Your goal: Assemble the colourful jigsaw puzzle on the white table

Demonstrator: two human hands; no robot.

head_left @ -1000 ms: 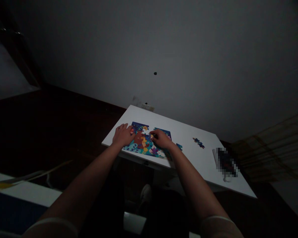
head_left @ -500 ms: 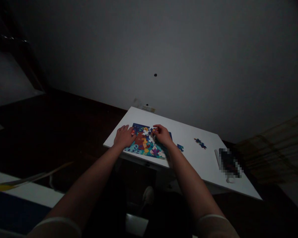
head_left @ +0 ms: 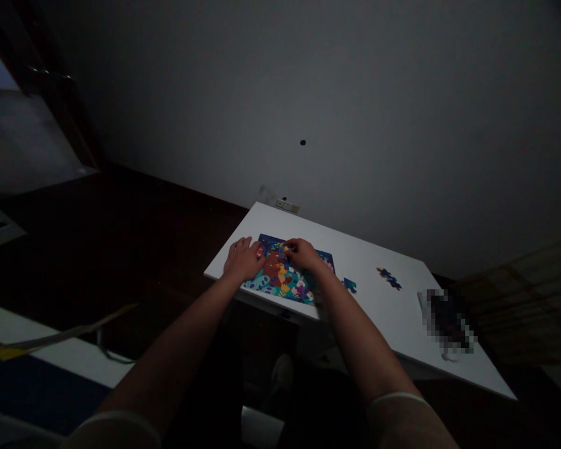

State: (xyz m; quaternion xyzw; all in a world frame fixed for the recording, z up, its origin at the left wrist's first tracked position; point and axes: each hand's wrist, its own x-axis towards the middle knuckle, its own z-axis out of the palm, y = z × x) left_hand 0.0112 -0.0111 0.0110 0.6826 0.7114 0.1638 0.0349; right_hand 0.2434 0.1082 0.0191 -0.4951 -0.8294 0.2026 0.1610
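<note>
dim grey wall [head_left: 402, 137] behind a white table [head_left: 364, 252]: the jigsaw [head_left: 283, 274] lies at twelve o'clock, long axis nine-to-three, left hand [head_left: 244, 260] flat on its nine o'clock edge, right hand [head_left: 303, 255], nearer its upper middle, pinching a piece [head_left: 283, 251].

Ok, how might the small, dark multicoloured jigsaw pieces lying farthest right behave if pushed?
The jigsaw pieces probably slide rather than roll, since they lie flat on the white, flat-topped table. They look light, being small and showing little thickness. Their knobby outlines could snag one another, as they sit bunched together.
</note>
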